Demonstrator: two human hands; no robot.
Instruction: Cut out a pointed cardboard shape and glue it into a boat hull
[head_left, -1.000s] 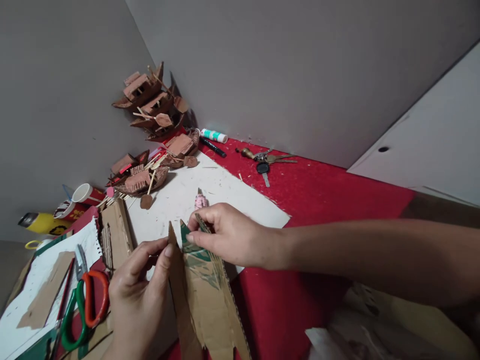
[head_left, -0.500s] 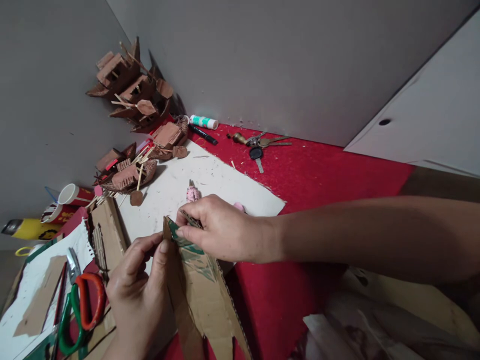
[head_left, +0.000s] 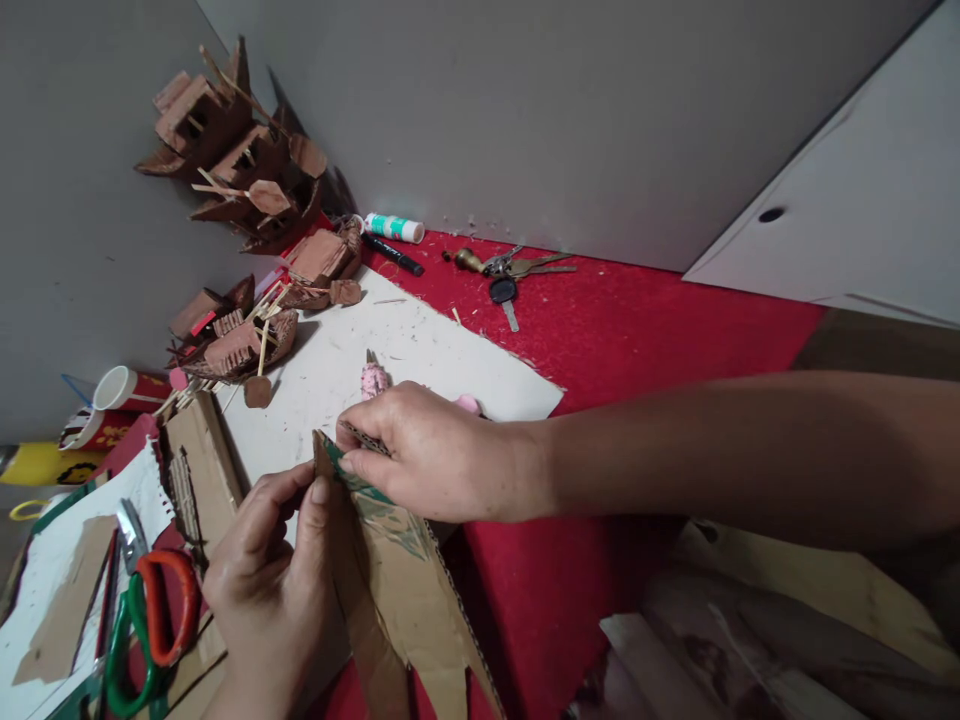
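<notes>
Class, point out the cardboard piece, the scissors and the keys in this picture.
cardboard piece (head_left: 420,600), head view, its brown face.
scissors (head_left: 192,600), head view, red handle loop.
keys (head_left: 504,290), head view, black key head.

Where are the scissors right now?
In the head view, the scissors lie at the bottom left on paper and cardboard scraps, just left of the left hand.

Pinches with left hand (head_left: 262,590), thumb pressed to forefinger. Reaches across from the right with bare forearm (head_left: 712,450); holds right hand (head_left: 431,455) palm-down, fingertips pinched, just beside the left.
</notes>
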